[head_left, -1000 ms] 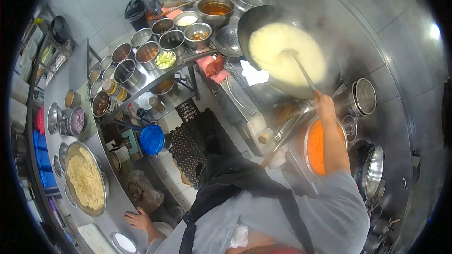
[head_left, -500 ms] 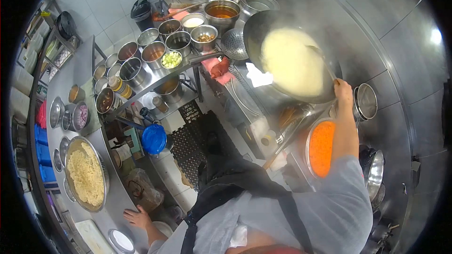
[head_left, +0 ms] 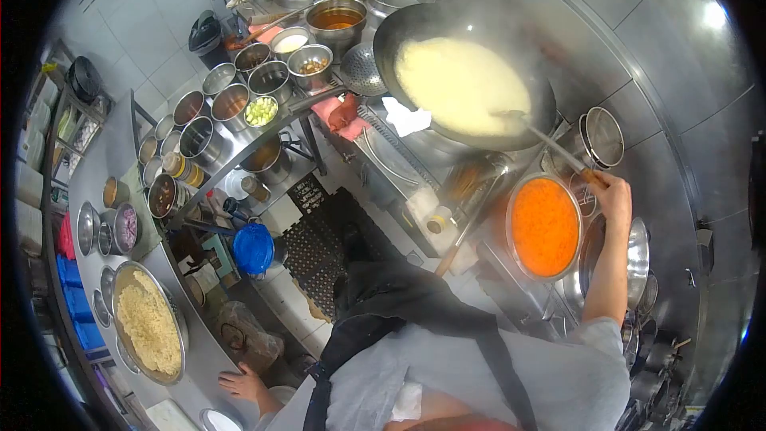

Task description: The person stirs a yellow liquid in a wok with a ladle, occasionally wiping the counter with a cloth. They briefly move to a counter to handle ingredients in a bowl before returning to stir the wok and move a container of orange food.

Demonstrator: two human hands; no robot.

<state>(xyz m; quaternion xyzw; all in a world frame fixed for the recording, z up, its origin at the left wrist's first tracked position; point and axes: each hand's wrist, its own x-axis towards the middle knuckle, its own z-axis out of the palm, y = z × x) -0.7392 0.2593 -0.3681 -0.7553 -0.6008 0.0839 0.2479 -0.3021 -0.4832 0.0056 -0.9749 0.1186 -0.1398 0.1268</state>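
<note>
Right hand (head_left: 613, 194) is gripping the wooden end of a long-handled ladle (head_left: 560, 148); its head is lying at the near edge of the pale yellow mixture (head_left: 463, 84) in the wok (head_left: 399, 24), up ahead. Left hand (head_left: 242, 385) is resting open on the counter (head_left: 198, 351), well apart. Risk: handle is running near the orange mixture (head_left: 546, 227), so a dripping swing could foul it; rising steam (head_left: 519, 36) could scald. Yellow-banded jar (head_left: 177, 166) is showing no legible wording.
</note>
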